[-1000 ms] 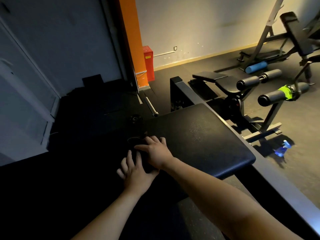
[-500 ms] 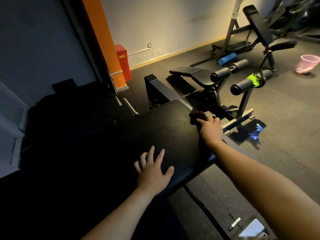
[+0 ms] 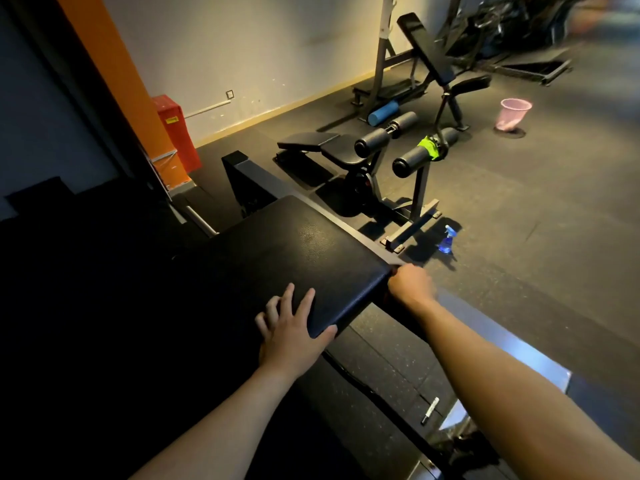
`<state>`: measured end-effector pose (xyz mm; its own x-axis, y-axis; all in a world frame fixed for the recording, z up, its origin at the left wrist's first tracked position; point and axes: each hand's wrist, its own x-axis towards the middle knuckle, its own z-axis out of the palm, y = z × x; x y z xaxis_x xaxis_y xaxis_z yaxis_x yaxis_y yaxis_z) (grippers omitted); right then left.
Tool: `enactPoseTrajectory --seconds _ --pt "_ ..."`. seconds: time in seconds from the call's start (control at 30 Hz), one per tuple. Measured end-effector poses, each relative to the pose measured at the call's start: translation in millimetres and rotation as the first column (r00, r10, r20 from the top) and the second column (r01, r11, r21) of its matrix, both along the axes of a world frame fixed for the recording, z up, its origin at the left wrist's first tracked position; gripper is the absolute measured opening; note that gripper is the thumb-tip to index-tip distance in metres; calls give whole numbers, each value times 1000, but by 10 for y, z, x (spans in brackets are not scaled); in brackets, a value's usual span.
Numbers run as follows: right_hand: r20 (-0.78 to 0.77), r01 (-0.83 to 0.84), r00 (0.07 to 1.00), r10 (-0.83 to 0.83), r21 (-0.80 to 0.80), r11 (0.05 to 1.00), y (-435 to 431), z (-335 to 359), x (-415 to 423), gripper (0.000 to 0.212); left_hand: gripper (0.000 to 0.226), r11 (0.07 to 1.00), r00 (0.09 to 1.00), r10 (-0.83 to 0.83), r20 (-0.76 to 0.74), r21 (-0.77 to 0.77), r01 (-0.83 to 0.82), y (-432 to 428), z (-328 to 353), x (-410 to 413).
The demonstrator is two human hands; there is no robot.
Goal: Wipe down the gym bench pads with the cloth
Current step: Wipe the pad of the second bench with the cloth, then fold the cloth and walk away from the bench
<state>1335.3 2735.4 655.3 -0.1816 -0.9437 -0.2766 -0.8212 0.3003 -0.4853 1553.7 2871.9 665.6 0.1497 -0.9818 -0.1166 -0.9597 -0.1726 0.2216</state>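
Observation:
The black bench pad (image 3: 291, 251) fills the middle of the head view, with its near right corner pointing toward me. My left hand (image 3: 291, 329) rests flat on the pad's near edge, fingers spread and thumb against the side. My right hand (image 3: 410, 284) is curled over the pad's right corner, knuckles up. The dark cloth it grips is hidden under the fingers and blends with the pad.
A grey metal frame rail (image 3: 502, 337) runs under my right forearm. A blue spray bottle (image 3: 446, 240) stands on the floor beside a second bench with roller pads (image 3: 372, 143), one wrapped in a green cloth (image 3: 429, 148). Further off are a pink bin (image 3: 512, 114) and a red box (image 3: 176, 133).
My right hand swept the cloth from the pad's middle to its far right edge, then back along that edge to the near corner. My left hand moved to the pad's near edge.

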Motion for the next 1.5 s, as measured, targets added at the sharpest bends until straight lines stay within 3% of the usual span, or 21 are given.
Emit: enactPoseTrajectory --seconds 0.07,0.17,0.27,0.43,0.6,0.7,0.83,0.97,1.13,1.23,1.33,1.43,1.5 --pt "36 42 998 -43 13 999 284 -114 9 21 82 1000 1000 -9 -8 0 9 1 4 12" --pt "330 157 941 -71 -243 957 487 -99 152 20 80 999 999 -35 -35 4 35 0 25 48" --pt "316 155 949 -15 -424 892 352 110 307 32 79 997 995 -74 -63 19 75 22 44 112" --pt "337 73 941 34 -301 951 513 137 646 35 77 995 989 -101 -106 14 103 171 82 184" --pt "332 100 943 28 -362 927 1183 -34 973 28 71 997 965 -75 -252 -54 63 552 38 345" --pt "394 79 918 49 -301 950 1583 -23 1151 17 66 995 915 -60 -398 -96 24 796 78 431" --pt "585 120 807 82 -298 947 2167 193 1561 10 56 989 822 15 -569 -112 -96 1264 224 650" --pt "780 57 607 151 -233 971 2763 466 2259 20 50 962 559 122 -820 -42 -272 1923 477 1045" --pt "913 -165 362 186 -134 977 3544 656 3059 21 57 896 462 182 -868 -47 -442 2883 553 1773" --pt "878 -329 383 287 -160 930 4054 663 3528 23 44 824 491 283 -824 -53 -565 3528 465 2277" --pt "796 -493 415 441 -211 844 4544 620 3896 19 36 686 483 394 -782 -99 -721 4155 370 2654" --pt "744 -612 366 558 -259 747 4967 637 4182 15 38 451 342 482 -807 -106 -886 4659 364 2826" --pt "696 -684 344 630 -273 676 5333 638 4394 11 49 254 170 510 -843 -41 -966 5021 377 2932"
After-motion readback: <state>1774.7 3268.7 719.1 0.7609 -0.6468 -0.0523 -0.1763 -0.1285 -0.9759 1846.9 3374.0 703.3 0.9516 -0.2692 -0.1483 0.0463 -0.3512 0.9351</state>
